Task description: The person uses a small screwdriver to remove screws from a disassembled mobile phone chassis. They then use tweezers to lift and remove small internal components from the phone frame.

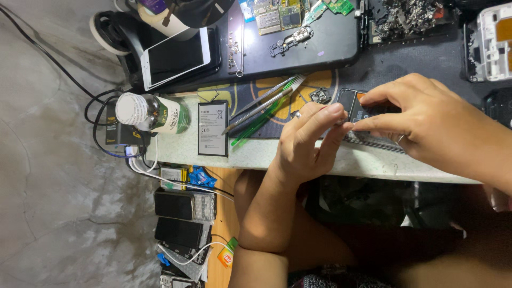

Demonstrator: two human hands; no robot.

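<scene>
One bottle [152, 112], one battery [213, 128], perhaps three tweezers [261, 109].

A white-framed phone screen [175, 57] lies dark at the bench's far left. Nearer, a green-labelled bottle [154, 113] lies beside a white-labelled flat battery [213, 128].

Left of the opened phone [373, 125] lie the toothbrush [264, 109], then the battery [213, 128] (flat on the bench), then the bottle [152, 112].

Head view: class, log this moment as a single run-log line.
left hand: fingertips on opened phone | right hand: pinching phone's top | nearby: battery, tweezers, bottle
</scene>
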